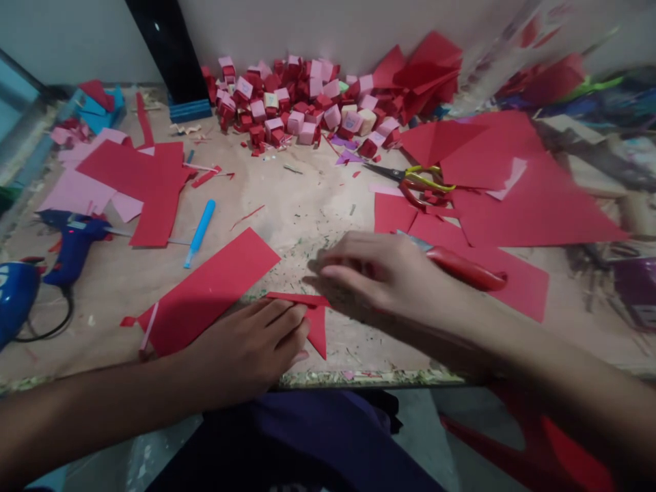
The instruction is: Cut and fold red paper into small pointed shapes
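Note:
My left hand point(261, 335) rests at the front of the bench, its fingers bent over a small folded piece of red paper point(316, 329) and pressing it to the wood. Part of that piece is hidden under the fingers. Beside the wrist lies a long red paper strip point(215, 290). Just right of the folded piece, my right hand point(374, 270) is held over the bench with fingers curled and thumb close to them. Whatever its fingertips hold, if anything, cannot be made out. A red-handled cutter point(466, 268) lies behind the right wrist on red paper.
Small pink and red paper cubes point(307, 102) are heaped at the back. Yellow-and-orange-handled scissors point(415, 179) lie near large red sheets point(527, 184). On the left are a blue glue gun point(76, 239), a blue-handled tool point(201, 229) and cut paper point(158, 191).

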Tool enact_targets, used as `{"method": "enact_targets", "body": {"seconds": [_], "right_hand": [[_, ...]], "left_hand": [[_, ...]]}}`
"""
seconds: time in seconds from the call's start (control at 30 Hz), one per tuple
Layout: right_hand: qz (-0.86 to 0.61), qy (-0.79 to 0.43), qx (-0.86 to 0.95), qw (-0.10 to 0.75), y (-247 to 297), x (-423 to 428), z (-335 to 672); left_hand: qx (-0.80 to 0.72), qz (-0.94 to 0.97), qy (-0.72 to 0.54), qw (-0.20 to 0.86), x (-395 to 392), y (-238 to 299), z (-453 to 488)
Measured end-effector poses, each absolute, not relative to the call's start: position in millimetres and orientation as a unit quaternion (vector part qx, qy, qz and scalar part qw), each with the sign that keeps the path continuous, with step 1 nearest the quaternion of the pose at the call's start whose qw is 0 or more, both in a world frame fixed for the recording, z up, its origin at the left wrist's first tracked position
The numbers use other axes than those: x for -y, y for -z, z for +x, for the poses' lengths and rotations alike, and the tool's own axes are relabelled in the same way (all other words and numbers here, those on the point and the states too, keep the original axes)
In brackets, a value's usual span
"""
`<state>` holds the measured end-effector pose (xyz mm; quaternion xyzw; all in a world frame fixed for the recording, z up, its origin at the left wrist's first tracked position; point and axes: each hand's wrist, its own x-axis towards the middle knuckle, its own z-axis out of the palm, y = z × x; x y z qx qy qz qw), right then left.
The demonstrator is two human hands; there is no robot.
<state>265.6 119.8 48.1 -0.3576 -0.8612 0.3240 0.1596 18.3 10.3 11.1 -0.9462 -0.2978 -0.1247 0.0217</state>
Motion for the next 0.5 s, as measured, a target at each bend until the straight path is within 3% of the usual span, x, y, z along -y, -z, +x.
{"method": "enact_targets", "body": {"seconds": [0.07,0.2,0.33,0.5], "right_hand": [[-0.391,-0.241,0.872,0.17,-57.1,-127.2,294.1],[-0.495,-0.067,0.86,0.109,-61.8,-132.4,364.7],[-0.589,-0.048,0.806,0.037,-50.0,-124.5,402.4],[-0.608,-0.07,0.788,0.071,-37.7,-113.6,399.4]], "left_hand": [[0.295,-0.946,0.137,0.009,-11.3,-11.7,17.6],[0.319,-0.937,0.14,-0.035,-10.9,-7.6,17.2],[0.345,-0.927,0.131,-0.072,-8.4,-2.7,15.1],[0.337,-0.932,0.13,-0.04,-2.7,-2.5,11.0]]}}
